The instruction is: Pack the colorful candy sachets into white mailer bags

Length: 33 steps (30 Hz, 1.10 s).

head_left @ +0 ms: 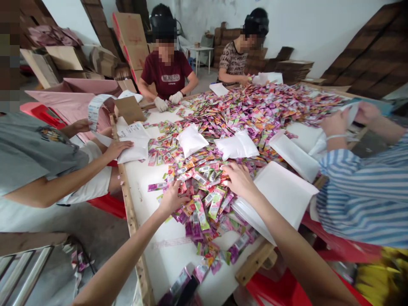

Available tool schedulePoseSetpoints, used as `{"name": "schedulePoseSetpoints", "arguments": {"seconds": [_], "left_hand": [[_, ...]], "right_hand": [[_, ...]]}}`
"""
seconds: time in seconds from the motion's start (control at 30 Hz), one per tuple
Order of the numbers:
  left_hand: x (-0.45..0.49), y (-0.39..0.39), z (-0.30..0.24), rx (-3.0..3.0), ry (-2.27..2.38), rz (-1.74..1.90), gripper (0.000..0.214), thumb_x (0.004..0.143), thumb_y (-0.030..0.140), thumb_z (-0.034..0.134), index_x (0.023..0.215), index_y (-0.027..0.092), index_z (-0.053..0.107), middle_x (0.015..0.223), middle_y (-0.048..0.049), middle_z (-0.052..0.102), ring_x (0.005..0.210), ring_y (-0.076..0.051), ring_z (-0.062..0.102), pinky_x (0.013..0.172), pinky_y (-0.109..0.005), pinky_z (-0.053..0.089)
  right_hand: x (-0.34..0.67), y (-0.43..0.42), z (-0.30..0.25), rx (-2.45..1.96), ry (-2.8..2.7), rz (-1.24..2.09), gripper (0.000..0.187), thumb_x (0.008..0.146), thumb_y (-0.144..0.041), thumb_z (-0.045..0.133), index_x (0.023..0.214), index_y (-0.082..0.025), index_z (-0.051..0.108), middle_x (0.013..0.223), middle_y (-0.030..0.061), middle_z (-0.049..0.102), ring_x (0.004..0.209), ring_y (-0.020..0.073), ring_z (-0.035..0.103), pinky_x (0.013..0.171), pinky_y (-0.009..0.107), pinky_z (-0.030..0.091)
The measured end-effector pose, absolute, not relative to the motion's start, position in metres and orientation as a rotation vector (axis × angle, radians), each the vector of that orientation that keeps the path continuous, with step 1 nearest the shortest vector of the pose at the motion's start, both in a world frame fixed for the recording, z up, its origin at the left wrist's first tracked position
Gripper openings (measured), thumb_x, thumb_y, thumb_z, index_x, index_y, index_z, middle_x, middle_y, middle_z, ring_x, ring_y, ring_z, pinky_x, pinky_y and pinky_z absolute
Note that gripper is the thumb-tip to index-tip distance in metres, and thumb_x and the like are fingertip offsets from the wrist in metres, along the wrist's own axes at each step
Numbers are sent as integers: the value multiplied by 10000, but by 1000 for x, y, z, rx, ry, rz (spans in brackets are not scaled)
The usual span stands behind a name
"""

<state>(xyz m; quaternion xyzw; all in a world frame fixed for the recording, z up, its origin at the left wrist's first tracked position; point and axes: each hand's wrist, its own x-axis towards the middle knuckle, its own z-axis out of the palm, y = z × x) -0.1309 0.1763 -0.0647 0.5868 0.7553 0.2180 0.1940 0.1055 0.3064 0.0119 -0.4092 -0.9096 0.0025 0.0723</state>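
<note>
Small printed stick sachets [199, 210] in pink, green and purple lie heaped in front of me on a white tabletop. At the left side of this heap is my left hand [174, 198], its fingers apart against the sachets. My right hand [239, 180] reaches over the heap's right side, fingers stretched out and touching the sachets. Neither hand visibly grips one. Beside my right forearm lies a stack of flat white mailer envelopes [280, 191]. Two filled white pouches, one on the left [191, 141] and another on the right [237, 145], rest just beyond my hands.
A large sachet pile [255, 110] covers the far table. On the left, a person's hand [119, 148] rests on a white labelled parcel [135, 134]. A striped-sleeved person [363, 187] works at right. Two people sit opposite. A wooden rim [129, 208] edges the table.
</note>
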Motion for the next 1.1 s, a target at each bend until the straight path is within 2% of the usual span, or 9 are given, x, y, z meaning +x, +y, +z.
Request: {"name": "schedulePoseSetpoints", "arguments": {"seconds": [0.17, 0.27, 0.4, 0.5, 0.67, 0.77, 0.9, 1.0, 1.1], "left_hand": [[-133, 185, -71, 1693, 2071, 571, 395, 695, 381, 661, 1016, 184, 542, 941, -55, 575, 864, -217, 566, 704, -279, 403], [-133, 188, -75, 1674, 2070, 635, 342, 699, 351, 654, 971, 178, 543, 875, -42, 588, 810, -199, 564, 663, -261, 385], [-136, 186, -78, 1575, 2102, 657, 280, 688, 340, 656, 876, 167, 543, 790, -23, 593, 725, -177, 552, 619, -250, 362], [-141, 181, -78, 1523, 2100, 693, 265, 709, 402, 627, 814, 173, 546, 766, -13, 592, 698, -168, 545, 613, -250, 356], [-143, 175, -81, 1516, 2087, 702, 284, 747, 458, 564, 714, 178, 533, 667, 6, 554, 624, -147, 510, 575, -244, 324], [-142, 176, -82, 1493, 2084, 729, 328, 756, 492, 540, 670, 176, 516, 606, 18, 520, 579, -132, 482, 549, -236, 302], [-143, 177, -83, 1462, 2096, 733, 339, 742, 504, 551, 671, 174, 518, 582, 22, 503, 558, -125, 462, 529, -234, 287], [-144, 178, -85, 1445, 2103, 720, 347, 739, 507, 554, 642, 178, 500, 552, 33, 474, 540, -121, 445, 521, -233, 279], [-143, 179, -86, 1441, 2104, 716, 351, 735, 511, 559, 630, 181, 497, 535, 36, 464, 528, -122, 442, 520, -234, 280]], "right_hand": [[88, 291, 23, -1077, -2676, 226, 368, 772, -220, 591, 1136, -208, 539, 1160, 91, 554, 1078, 255, 499, 925, 389, 365], [53, 282, 16, -1065, -2742, 309, 265, 821, -229, 525, 1083, -198, 548, 1037, 80, 626, 948, 221, 570, 837, 345, 412], [8, 275, -12, -1223, -2864, 267, 326, 762, -174, 572, 1087, -156, 554, 906, 119, 666, 866, 264, 606, 791, 375, 415], [-3, 274, -28, -1268, -2865, 285, 261, 718, -60, 533, 956, -135, 609, 846, 135, 673, 868, 274, 614, 819, 389, 399], [12, 279, -30, -1248, -2807, 391, 173, 723, -110, 533, 865, -185, 597, 839, 73, 667, 836, 224, 611, 788, 334, 415], [22, 292, -24, -1069, -2593, 810, 135, 759, -174, 513, 885, -208, 548, 910, 17, 645, 837, 172, 598, 743, 270, 437], [33, 314, -5, -771, -1993, 1275, 144, 833, -241, 402, 967, -191, 420, 950, 30, 593, 869, 150, 573, 764, 262, 449], [41, 314, 12, -743, -2145, 1212, 156, 879, -266, 339, 1008, -190, 383, 885, 32, 570, 749, 139, 551, 685, 259, 447], [45, 293, 14, -765, -2767, 893, 237, 795, -208, 514, 1018, -159, 451, 840, 57, 579, 671, 162, 538, 600, 271, 419]]}}
